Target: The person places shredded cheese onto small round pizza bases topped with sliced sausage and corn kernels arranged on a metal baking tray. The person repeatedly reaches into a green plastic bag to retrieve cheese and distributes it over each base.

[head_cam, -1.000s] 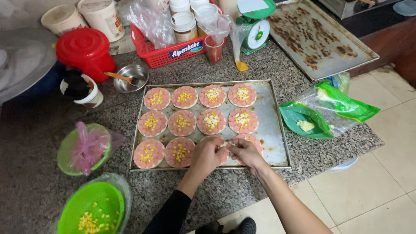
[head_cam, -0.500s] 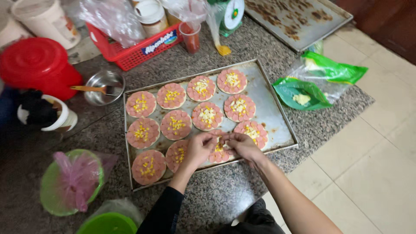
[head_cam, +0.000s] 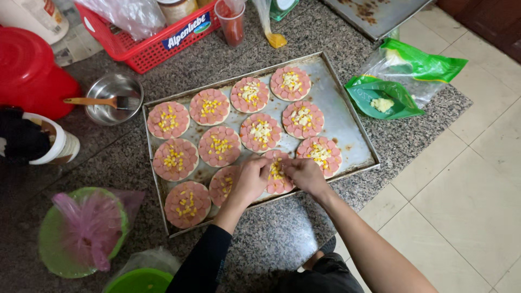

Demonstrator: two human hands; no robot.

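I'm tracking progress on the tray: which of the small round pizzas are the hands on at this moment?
The front-row pizza between the left hand and right hand; every other pizza on the tray lies untouched.

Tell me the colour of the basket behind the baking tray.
Red basket, clearest in the head view.

Your tray (head_cam: 355, 122) is bare along its right side, open for a hand. Mini pizzas (head_cam: 217, 146) crowd the rest. Metal bowl (head_cam: 111, 97) and red basket (head_cam: 157, 46) block the tabletop (head_cam: 282, 233) behind the tray.
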